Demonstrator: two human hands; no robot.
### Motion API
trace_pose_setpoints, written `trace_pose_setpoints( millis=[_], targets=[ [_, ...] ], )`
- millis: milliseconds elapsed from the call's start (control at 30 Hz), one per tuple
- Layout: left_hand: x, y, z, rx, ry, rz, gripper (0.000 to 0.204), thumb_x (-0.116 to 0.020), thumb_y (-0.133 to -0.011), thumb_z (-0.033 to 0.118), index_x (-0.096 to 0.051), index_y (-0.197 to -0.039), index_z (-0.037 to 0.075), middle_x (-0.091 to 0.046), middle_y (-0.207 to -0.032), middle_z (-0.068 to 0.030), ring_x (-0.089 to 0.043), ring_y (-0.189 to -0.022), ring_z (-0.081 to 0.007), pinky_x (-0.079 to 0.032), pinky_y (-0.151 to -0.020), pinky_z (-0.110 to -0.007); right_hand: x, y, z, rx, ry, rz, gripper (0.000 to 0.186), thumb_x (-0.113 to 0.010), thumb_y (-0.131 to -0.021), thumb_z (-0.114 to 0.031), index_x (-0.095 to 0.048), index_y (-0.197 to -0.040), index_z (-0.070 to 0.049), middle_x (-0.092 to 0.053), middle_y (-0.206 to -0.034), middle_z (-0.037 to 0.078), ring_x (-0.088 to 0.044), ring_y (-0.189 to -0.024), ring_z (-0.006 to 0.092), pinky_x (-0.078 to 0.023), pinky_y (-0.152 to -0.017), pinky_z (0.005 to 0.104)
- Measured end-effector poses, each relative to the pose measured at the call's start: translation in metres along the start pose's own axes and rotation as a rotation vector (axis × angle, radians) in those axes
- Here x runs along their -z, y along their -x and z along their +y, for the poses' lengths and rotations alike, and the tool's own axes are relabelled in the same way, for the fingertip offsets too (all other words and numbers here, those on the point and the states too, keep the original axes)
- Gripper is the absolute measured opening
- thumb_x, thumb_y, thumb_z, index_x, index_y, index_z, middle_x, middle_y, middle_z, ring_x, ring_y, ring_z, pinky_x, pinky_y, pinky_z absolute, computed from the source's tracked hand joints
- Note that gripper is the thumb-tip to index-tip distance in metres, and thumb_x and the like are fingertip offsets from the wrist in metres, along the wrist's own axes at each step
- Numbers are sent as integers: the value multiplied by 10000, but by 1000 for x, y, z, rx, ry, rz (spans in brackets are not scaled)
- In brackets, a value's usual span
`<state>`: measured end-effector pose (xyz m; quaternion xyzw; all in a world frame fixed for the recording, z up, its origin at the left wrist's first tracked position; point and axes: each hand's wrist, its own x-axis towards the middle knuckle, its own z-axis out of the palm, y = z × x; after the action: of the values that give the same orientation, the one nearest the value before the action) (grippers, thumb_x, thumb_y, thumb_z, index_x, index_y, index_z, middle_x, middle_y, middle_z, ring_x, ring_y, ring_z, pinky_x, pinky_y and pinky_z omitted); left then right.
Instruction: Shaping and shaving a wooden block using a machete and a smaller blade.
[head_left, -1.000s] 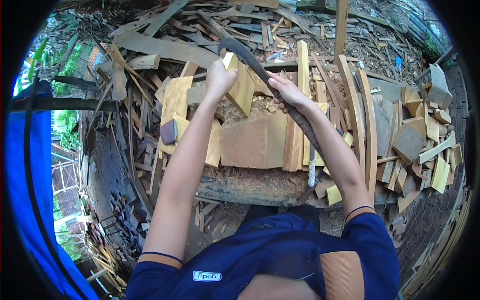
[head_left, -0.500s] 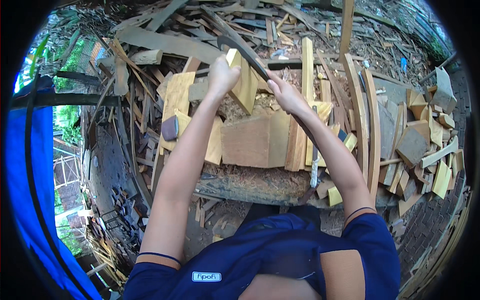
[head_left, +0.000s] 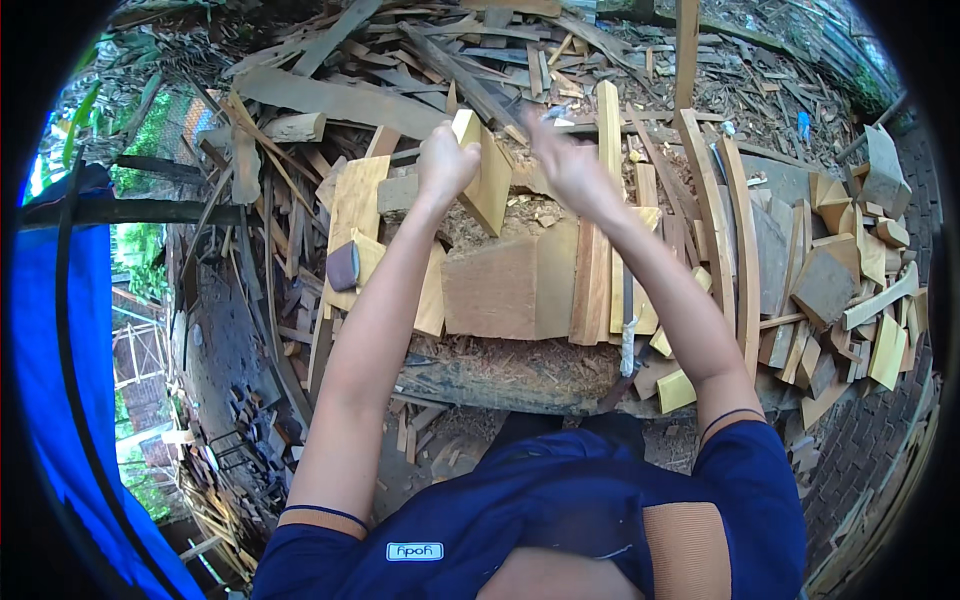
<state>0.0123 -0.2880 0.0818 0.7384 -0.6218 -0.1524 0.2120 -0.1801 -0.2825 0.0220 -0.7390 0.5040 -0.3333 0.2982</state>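
Yellow wood block [head_left: 488,190], beyond a brown board [head_left: 490,290] on the worktop [head_left: 490,378]; my left grip [head_left: 447,165] closed on its edge. My right grip [head_left: 577,170]: blurred, hold unreadable; pale bar [head_left: 608,130] beside it, curved timbers [head_left: 706,200] farther right.

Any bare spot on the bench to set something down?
Brown board, between yellow offcut and pale panel, nearer than the block in the left hand; also the sawdusty bench edge. Crowded: offcut pile right, scrap heap beyond.
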Motion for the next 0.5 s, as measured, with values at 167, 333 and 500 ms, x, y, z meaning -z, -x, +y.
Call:
trace_pose_setpoints(
  millis=[167,333,500],
  targets=[
    [-1,3,-3,-16,-13,-13,313,-657,-738,174,-623,-963,-41,-672,-925,-279,-652,-925,-424,-514,-828,-457,-12,21,30,-254,-281,-321,470,-375,-1006,-343,-350,-1472,-281,-665,-999,241,-667,-674,330,-556,-604,433],
    [0,-5,-32,-4,66,-22,340,-666,-731,189,-624,-972,-47,-671,-930,-282,-652,-922,-420,-513,-827,-455,52,-2,-39,-312,-558,-247,482,-388,-1014,-343,-368,-1475,-205,-506,-688,22,-475,-452,105,-448,-420,285],
    [-1,-5,-27,-30,16,-21,354,-681,-735,209,-605,-971,-45,-660,-963,-276,-644,-939,-413,-505,-843,-449,58,-13,-67,67,-379,198,471,-394,-1009,-329,-374,-1462,-205,-636,-802,195,-633,-579,276,-499,-519,411]
  ],
)
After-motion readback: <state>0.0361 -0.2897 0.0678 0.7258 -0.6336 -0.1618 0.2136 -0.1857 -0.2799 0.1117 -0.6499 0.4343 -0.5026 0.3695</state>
